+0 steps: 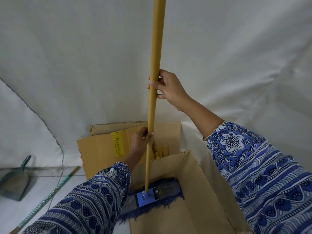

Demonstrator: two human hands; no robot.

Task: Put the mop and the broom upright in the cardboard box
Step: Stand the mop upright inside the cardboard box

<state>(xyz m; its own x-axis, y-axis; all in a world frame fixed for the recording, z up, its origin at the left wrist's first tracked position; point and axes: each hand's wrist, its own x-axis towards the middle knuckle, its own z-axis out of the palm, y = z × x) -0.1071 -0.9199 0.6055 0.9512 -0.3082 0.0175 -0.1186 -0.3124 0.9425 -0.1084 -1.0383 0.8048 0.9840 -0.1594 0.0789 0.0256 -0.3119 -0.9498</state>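
So the right hand (168, 89) is wrapped around the mop (152, 102) handle up high, and the left hand (141, 141) is closed on the same yellow pole lower down, just above the far edge of the cardboard box (207, 191). Both hands are properly gripping it, not just steadying. The pole stands pretty much upright, and the blue mop head sits flat on the box floor, toward the left side, with its fringe spilling over the left edge a bit. Looks to me like the mop part is basically done, it just needs letting go without the thing tipping over. The broom (50, 198) is a different story: I think that's its green-striped stick lying on the floor off to the left, well apart from the box, untouched, next to a dark dustpan (14, 183). So roughly halfway, broom still to go.
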